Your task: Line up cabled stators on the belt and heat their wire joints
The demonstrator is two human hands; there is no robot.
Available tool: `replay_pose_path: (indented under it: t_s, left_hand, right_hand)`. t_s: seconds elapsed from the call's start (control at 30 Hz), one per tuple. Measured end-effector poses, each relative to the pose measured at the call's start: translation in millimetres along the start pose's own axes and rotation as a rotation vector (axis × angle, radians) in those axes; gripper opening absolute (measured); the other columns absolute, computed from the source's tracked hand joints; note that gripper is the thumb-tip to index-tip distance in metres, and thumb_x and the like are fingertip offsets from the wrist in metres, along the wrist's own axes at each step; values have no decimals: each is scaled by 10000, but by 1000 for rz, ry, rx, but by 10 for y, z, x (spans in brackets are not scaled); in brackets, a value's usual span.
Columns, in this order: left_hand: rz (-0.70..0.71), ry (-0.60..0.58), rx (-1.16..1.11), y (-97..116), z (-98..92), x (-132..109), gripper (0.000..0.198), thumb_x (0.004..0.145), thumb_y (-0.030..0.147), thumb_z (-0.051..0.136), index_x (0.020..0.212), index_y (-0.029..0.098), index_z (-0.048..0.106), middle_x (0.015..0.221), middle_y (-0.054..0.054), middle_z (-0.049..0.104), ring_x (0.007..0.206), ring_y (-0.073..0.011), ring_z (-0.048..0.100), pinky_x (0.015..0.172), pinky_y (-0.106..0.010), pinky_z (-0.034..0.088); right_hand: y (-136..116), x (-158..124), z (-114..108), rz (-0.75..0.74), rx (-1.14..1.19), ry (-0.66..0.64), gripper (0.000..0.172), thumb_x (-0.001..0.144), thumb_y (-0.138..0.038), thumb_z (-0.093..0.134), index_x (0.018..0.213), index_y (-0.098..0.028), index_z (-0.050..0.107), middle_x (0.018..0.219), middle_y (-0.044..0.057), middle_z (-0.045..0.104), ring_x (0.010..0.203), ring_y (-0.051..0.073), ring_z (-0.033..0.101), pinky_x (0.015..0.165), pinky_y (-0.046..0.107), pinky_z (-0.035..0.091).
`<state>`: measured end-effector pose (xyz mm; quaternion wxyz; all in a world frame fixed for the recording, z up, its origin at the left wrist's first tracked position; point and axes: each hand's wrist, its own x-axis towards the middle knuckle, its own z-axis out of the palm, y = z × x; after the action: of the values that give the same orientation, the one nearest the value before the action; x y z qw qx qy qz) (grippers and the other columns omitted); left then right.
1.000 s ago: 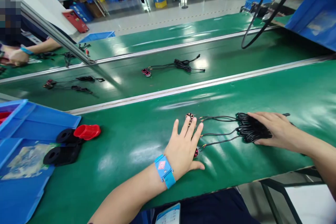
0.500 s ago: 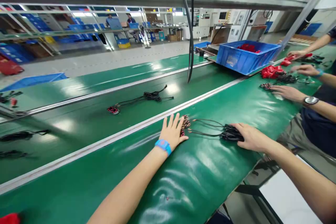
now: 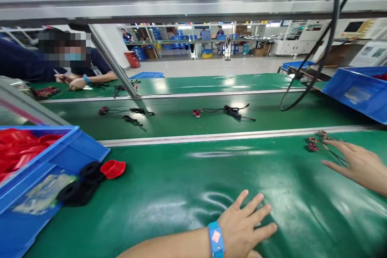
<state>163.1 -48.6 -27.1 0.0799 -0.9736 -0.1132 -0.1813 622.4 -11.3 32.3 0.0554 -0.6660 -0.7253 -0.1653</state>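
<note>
My left hand (image 3: 242, 225), with a blue wrist strap (image 3: 216, 240), hangs over the green work surface (image 3: 169, 205). Its fingers are spread and it holds nothing. At the right, my right hand (image 3: 361, 165) is stretched out over thin black wires (image 3: 335, 155). Its thumb and fingers are apart, and its fingertips are close to a cluster of small round parts (image 3: 313, 145), coppery and red-black. Whether the fingertips touch the wires I cannot tell. Most of the cable is hidden under that hand or beyond the frame.
A blue bin (image 3: 90, 145) of red parts stands at left, with black ring-like pieces (image 3: 75, 191) and a red cup-shaped piece (image 3: 113, 168) beside it. Cable assemblies (image 3: 232, 111) lie on the middle strip. A black cable (image 3: 325, 56) hangs ahead. A co-worker (image 3: 96, 64) sits across.
The view has swung left. My left hand has come away from the round parts. My right hand has gone from the bundled cable to near those parts, its fingers now extended.
</note>
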Motion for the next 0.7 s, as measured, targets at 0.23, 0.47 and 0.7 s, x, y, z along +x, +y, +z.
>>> replay_pose_path:
  t_s: [0.23, 0.47, 0.7]
  left_hand:
    - [-839, -121, -88, -1492, -135, -136, 366, 943, 475, 587, 1234, 253, 575, 1390, -50, 550, 1281, -233, 495, 1059, -404, 398]
    - [-1062, -175, 12, -2963, 61, -125, 380, 952, 336, 572, 1311, 222, 521, 1495, -92, 436, 1238, -315, 505, 997, -473, 432]
    - [-1020, -242, -4, -3503, 326, 77, 424, 949, 346, 604, 1333, 192, 515, 1429, -113, 459, 1232, -280, 510, 1016, -499, 462]
  right_hand:
    - [-1465, 1589, 470, -264, 128, -53, 559, 888, -533, 445, 1340, -214, 523, 1331, 125, 573, 1216, 313, 520, 1005, 484, 395]
    - [-1813, 2293, 865, -136, 100, -90, 629, 854, -464, 493, 1410, -174, 450, 1400, 153, 516, 1281, 341, 457, 1028, 501, 374]
    - [-1932, 2839, 1161, 73, 92, -158, 737, 880, -516, 461, 1492, -121, 346, 1527, 158, 380, 1413, 331, 315, 1075, 522, 363]
